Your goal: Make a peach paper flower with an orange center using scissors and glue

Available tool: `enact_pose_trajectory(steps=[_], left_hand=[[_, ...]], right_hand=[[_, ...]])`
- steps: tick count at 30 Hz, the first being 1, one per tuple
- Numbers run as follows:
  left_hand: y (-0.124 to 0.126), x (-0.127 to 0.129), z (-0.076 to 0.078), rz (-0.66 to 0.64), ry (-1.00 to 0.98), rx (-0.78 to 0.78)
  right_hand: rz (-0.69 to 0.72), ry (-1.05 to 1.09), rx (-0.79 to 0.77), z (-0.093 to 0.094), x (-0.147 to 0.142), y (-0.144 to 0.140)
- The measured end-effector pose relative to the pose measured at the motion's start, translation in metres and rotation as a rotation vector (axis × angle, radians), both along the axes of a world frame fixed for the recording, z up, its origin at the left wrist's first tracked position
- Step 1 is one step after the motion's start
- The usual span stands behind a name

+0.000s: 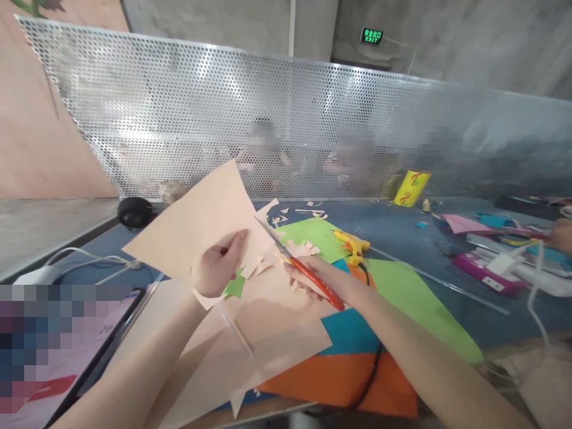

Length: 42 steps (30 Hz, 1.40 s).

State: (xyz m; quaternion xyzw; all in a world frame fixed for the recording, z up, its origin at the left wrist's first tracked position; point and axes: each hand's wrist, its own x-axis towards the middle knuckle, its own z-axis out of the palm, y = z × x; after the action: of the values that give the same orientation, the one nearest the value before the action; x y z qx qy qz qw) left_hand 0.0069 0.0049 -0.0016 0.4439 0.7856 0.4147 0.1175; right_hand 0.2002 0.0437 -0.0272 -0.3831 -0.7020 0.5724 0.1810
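Note:
My left hand [218,265] grips a large sheet of peach paper [196,220] near its lower edge, thumb on top. In my right hand [313,277] is a pair of scissors [308,274] with red handles, the blades pointing up and left at the sheet's right edge. Whether the blades are apart I cannot tell. Below both hands lie more peach sheets [277,333], with small peach scraps [304,247] and a green scrap [235,286] on them. A clear glue stick [236,328] rests on the peach paper.
A yellow glue gun [353,244] lies on green paper [406,292], beside blue [348,333] and orange paper [339,381]. At left are a tablet [111,339] and white cables [93,262]. A yellow roll [411,187] stands before a perforated metal screen [179,107]. A purple-and-white power strip [487,274] is at right.

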Motion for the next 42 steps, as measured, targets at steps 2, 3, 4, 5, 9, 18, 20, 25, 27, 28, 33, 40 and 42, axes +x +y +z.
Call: enact_pose_trajectory(steps=[2, 3, 4, 5, 9, 18, 20, 25, 27, 28, 33, 40, 42], left_hand=[[0.0, 0.0, -0.001, 0.001, 0.018, 0.002], [0.0, 0.0, -0.001, -0.007, 0.024, 0.002], [0.001, -0.001, -0.002, -0.016, 0.028, 0.002], [0.002, -0.002, -0.002, -0.027, 0.033, 0.005], [0.004, -0.006, -0.004, -0.034, 0.056, 0.049], [0.002, -0.004, -0.011, -0.089, -0.093, 0.028], [0.002, -0.003, -0.011, -0.089, -0.128, 0.027], [0.002, 0.003, -0.012, -0.042, -0.162, 0.076], [0.002, 0.004, -0.012, -0.064, -0.162, 0.188], [0.003, 0.004, -0.012, -0.081, -0.158, 0.246], [0.005, -0.005, -0.01, 0.027, -0.084, 0.396], [0.005, -0.002, -0.012, 0.074, 0.047, 0.321], [0.005, 0.0, -0.013, 0.064, 0.067, 0.321]], right_hand=[[-0.008, -0.003, 0.002, 0.001, -0.001, 0.0], [-0.018, -0.011, -0.005, 0.001, -0.001, -0.001], [-0.032, -0.017, -0.01, 0.002, -0.002, -0.001], [-0.046, -0.021, -0.012, 0.003, -0.003, -0.001], [-0.081, -0.037, -0.001, 0.005, -0.007, -0.001], [-0.006, -0.066, 0.206, -0.001, -0.001, 0.0], [-0.006, -0.065, 0.229, -0.005, -0.001, 0.001], [-0.047, -0.047, 0.248, -0.013, -0.003, 0.004], [-0.066, -0.039, 0.25, -0.013, -0.004, 0.005], [-0.069, -0.039, 0.247, -0.012, -0.004, 0.005], [-0.064, -0.017, 0.183, -0.009, -0.004, 0.004], [-0.038, 0.076, -0.034, -0.007, -0.006, -0.001], [-0.046, 0.079, -0.027, -0.006, -0.007, -0.002]])
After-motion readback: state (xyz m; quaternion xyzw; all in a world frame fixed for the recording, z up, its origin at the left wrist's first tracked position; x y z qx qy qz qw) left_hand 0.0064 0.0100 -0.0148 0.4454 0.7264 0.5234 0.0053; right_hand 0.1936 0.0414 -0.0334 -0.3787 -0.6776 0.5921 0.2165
